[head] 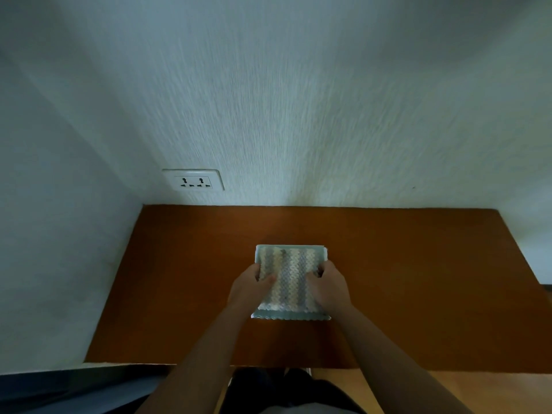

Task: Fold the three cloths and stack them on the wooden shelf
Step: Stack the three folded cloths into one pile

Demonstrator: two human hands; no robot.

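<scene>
Setting: a white textured wall (298, 100) carrying a double socket (193, 180), with a brown wooden shelf (418, 279) butted against the wall just below the socket and running off to its right. Item: one striped woven cloth (288, 273), folded to a near-square pad, lying below and to the right of the socket, about midway across the shelf and well clear of the wall. Its stripes run from you toward the wall, so treat that as its long axis. A pale teal band shows at both its far and near ends; you cannot tell whether that is the cloth's own border or a second cloth beneath it. No other cloths are in view. Whether the pad rests on the shelf or is held just above it cannot be told. Left hand (249, 289): on the side of the cloth nearer the socket, thumb laid over the top, fingers curled round the edge in a firm grip. Right hand (330, 289): on the side away from the socket, thumb on top and fingers wrapped under, gripping likewise. Both hands sit level with each other, neither nearer the cloth. Judgement: the fold looks finished, so your coming move is probably to set the pad square and let go with both hands together.
</scene>
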